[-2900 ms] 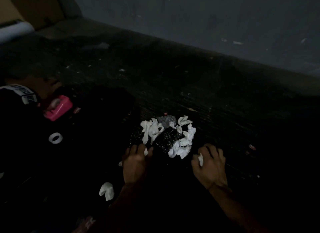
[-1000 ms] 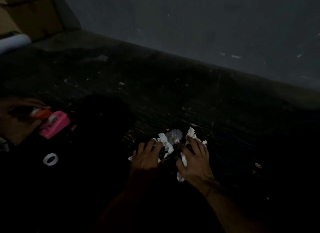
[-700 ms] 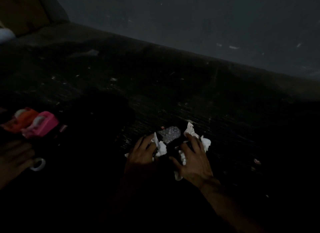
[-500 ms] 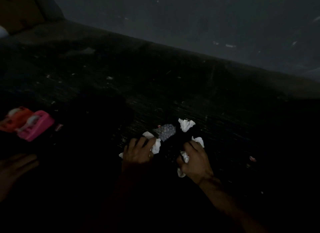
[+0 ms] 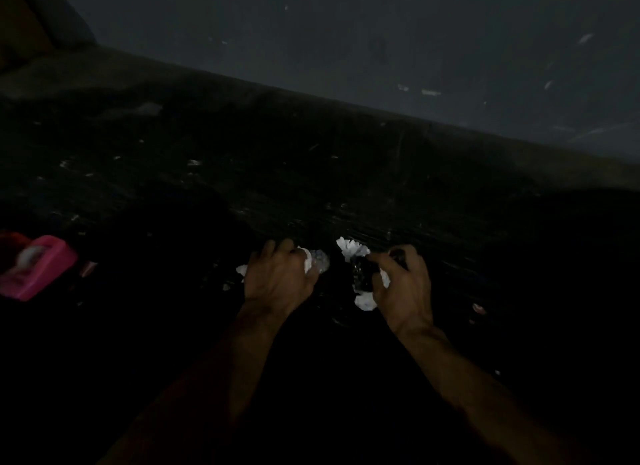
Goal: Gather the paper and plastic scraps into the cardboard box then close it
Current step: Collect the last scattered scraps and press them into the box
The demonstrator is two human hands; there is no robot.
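The scene is very dark. My left hand (image 5: pixel 278 279) grips crumpled white paper scraps (image 5: pixel 306 256) together with a clear bubbly plastic scrap (image 5: pixel 320 260) on the dark floor. My right hand (image 5: pixel 403 284) grips more white paper (image 5: pixel 351 248) and a dark shiny plastic piece (image 5: pixel 362 274); a white scrap (image 5: pixel 365 302) sticks out below its thumb. A small white scrap (image 5: pixel 241 269) lies just left of my left hand. The cardboard box is not clearly in view.
A pink tape dispenser (image 5: pixel 38 267) sits on the floor at the far left, with something red behind it. A small pinkish scrap (image 5: pixel 479 308) lies right of my right hand. A grey wall (image 5: pixel 381 49) runs along the far edge of the dark floor.
Both hands have closed round the pile, splitting it into two bunches. The scraps that lay spread on the floor are now held in my fingers. Another person's hand at the left is out of view.
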